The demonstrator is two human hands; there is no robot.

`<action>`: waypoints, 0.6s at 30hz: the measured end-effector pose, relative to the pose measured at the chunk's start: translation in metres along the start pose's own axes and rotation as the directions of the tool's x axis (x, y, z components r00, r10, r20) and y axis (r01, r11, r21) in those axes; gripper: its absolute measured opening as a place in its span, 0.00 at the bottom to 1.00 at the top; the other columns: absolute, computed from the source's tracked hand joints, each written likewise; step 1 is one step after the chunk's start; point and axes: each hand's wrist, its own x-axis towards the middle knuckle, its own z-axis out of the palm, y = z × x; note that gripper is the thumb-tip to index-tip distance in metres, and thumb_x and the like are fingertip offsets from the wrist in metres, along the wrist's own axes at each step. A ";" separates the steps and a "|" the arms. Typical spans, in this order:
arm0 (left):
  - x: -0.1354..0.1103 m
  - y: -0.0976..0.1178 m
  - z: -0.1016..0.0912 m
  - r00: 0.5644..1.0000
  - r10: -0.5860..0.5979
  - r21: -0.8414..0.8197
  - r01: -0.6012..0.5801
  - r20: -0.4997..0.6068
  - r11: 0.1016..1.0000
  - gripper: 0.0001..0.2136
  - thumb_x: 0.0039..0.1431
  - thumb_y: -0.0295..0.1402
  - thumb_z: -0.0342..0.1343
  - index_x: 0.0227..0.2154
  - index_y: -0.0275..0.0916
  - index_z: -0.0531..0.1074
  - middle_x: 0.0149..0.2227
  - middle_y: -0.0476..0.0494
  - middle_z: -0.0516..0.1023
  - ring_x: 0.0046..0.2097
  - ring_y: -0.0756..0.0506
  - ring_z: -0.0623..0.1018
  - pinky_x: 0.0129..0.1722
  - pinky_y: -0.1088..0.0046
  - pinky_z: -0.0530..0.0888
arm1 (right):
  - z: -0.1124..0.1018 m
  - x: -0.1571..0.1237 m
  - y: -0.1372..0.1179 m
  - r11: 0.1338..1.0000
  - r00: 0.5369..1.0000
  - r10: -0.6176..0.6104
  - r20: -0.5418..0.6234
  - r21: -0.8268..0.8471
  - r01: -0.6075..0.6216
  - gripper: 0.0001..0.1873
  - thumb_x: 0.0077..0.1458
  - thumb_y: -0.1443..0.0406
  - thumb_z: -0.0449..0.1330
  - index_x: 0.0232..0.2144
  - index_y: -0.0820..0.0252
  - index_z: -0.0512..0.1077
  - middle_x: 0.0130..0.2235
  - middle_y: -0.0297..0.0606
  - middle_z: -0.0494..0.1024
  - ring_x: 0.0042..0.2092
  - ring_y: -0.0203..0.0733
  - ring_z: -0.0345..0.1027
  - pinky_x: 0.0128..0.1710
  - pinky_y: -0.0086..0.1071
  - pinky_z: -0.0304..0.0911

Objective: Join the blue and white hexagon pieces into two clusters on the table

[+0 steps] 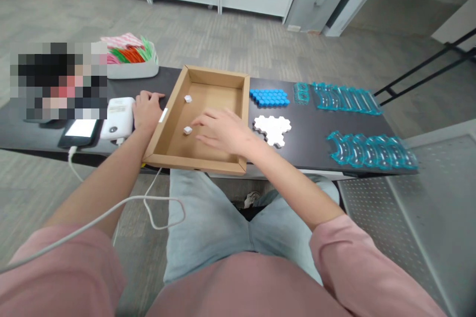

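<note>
In the head view a shallow cardboard box [243,124] lies on the dark table. Two small white faceted pieces are inside it: a far one [188,99] and a near one [188,130]. My right hand [222,130] reaches over the box, fingers apart and holding nothing I can see, their tips just right of the near white piece. Outside the box's left side, my left hand [148,109] rests on the table with fingers stretched out, beside a white power bank [118,118]. Right of the box lie a cluster of white hexagonal pieces [274,129] and a block of blue hexagonal pieces [269,98].
Clear teal plastic packs stand in a far row [345,98] and a near row [372,151] on the right. A smaller teal pack [301,93] lies by the blue block. Back left is a white basket [134,70] of colourful strips. A white cable [130,199] crosses my left arm.
</note>
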 end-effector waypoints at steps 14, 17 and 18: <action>0.000 0.000 0.000 1.000 0.014 0.019 -0.014 -0.002 1.000 0.32 0.78 0.42 0.49 0.76 0.34 0.77 0.74 0.17 0.71 0.73 0.23 0.70 0.73 0.45 0.65 | -0.004 0.033 0.033 0.980 0.997 -0.049 0.056 0.196 0.037 0.10 0.78 0.69 0.64 0.57 0.58 0.81 0.53 0.42 0.87 0.50 0.46 0.79 0.53 0.39 0.72; 0.001 -0.002 0.001 1.000 0.011 0.020 -0.011 0.001 1.000 0.31 0.79 0.43 0.47 0.76 0.35 0.77 0.74 0.18 0.71 0.73 0.23 0.69 0.74 0.45 0.65 | -0.042 -0.031 0.084 0.960 0.963 0.142 -0.231 0.268 -0.078 0.16 0.81 0.58 0.66 0.65 0.53 0.81 0.53 0.40 0.87 0.49 0.46 0.79 0.53 0.41 0.76; 0.001 -0.002 0.001 1.000 0.008 0.019 -0.009 0.004 1.000 0.31 0.79 0.43 0.47 0.75 0.36 0.77 0.75 0.18 0.71 0.73 0.23 0.69 0.74 0.45 0.65 | -0.052 -0.058 0.104 0.949 0.916 0.232 -0.329 0.282 -0.139 0.17 0.81 0.54 0.67 0.64 0.50 0.81 0.52 0.40 0.87 0.49 0.46 0.80 0.52 0.41 0.78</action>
